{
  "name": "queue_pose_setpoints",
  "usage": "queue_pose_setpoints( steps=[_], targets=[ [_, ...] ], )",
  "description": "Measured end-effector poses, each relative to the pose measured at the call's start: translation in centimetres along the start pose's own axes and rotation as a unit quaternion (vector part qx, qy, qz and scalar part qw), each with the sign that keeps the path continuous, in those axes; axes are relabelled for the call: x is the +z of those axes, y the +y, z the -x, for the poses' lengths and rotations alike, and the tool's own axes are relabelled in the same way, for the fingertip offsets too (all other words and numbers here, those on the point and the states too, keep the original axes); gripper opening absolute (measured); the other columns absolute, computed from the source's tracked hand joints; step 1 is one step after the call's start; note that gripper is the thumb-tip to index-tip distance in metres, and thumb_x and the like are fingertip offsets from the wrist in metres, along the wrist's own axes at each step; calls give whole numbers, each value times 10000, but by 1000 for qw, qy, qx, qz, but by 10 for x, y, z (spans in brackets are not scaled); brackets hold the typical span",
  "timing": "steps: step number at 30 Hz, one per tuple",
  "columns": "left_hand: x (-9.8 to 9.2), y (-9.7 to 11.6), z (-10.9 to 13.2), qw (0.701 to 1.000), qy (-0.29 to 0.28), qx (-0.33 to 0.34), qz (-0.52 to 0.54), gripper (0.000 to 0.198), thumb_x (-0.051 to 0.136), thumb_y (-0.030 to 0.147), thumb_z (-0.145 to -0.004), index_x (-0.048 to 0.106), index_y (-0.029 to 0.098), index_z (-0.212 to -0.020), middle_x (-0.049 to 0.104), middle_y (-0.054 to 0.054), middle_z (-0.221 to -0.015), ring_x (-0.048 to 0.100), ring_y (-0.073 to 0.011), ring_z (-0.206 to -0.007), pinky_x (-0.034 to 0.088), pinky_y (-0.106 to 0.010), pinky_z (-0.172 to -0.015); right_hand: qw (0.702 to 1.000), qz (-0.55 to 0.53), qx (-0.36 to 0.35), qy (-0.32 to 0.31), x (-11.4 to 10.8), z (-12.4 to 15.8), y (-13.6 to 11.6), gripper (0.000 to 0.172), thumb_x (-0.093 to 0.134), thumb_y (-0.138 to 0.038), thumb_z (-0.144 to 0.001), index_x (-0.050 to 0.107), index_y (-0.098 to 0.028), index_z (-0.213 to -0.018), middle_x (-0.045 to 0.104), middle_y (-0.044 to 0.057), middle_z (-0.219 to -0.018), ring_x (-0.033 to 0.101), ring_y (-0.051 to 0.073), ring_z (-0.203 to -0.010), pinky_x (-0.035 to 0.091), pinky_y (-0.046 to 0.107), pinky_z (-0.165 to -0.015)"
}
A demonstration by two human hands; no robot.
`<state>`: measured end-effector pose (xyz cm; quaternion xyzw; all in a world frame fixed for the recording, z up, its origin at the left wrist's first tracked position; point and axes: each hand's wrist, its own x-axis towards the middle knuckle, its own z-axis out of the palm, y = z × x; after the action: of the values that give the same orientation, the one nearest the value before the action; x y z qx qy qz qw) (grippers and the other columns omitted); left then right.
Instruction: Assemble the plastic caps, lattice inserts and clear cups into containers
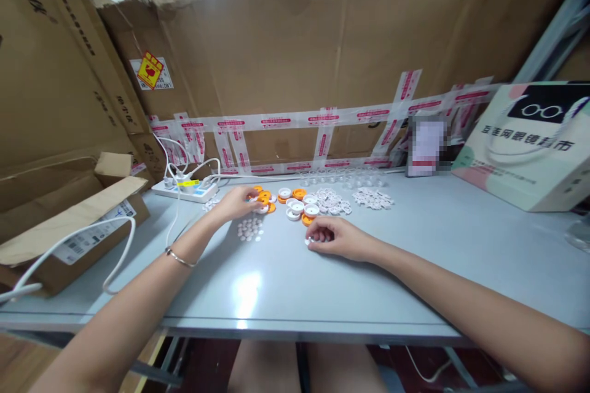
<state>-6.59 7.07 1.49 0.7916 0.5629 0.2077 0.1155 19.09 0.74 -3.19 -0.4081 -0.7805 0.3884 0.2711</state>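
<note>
My left hand (pixel 236 204) reaches into a pile of orange and white round plastic parts, its thumb and fingers closed about an orange round part (pixel 264 196). Just in front of that hand lies a cluster of small white discs (pixel 250 229). My right hand (pixel 340 238) rests low over the table with its fingers curled and pinched at a small white piece (pixel 308 242), mostly hidden by the fingertips. Between the hands sit several white cup-like round parts (pixel 295 209) and an orange round part (pixel 299 194).
White openwork parts (pixel 332 201) and another white heap (pixel 373 198) lie behind my right hand. Clear plastic pieces (pixel 343 178) line the back. A power strip (pixel 185 189), a cardboard box (pixel 74 233), a phone (pixel 424 146) and a paper bag (pixel 520 153) stand around the grey table (pixel 286 285).
</note>
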Motion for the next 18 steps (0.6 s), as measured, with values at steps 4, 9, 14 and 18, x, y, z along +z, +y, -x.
queue_pose_setpoints(
  steps=[4,9,14,18],
  targets=[
    [16,-10,-9,1000,-8,-26,-13,375,624,435,-636,671,150,-876,684,-57,-898,606,-227,-798,449,-286,-703,1000,0,3,-3,-1,1,-1,186,631,-286,-670,597,-157,-800,471,-21,-693,426,94,-622,361,226,-570],
    [24,-10,-9,1000,11,-23,-6,370,630,443,-638,668,151,-861,661,-50,-867,582,-204,-777,432,-270,-678,1000,-1,7,-8,-2,1,1,260,651,-286,-665,589,-158,-883,463,-26,-705,416,88,-614,360,227,-569],
    [20,-4,-7,997,73,-13,20,328,640,416,-664,651,135,-832,638,-63,-871,565,-201,-798,435,-293,-724,1000,-14,11,-9,-2,2,0,355,677,-322,-658,566,-159,-953,484,-24,-721,429,86,-608,373,229,-564],
    [16,20,5,989,125,41,68,321,578,410,-764,621,147,-942,619,-76,-998,550,-181,-923,425,-275,-809,996,-77,27,33,-4,1,-2,390,681,-411,-663,552,-159,-930,514,-20,-705,459,93,-604,388,238,-562]
  ],
)
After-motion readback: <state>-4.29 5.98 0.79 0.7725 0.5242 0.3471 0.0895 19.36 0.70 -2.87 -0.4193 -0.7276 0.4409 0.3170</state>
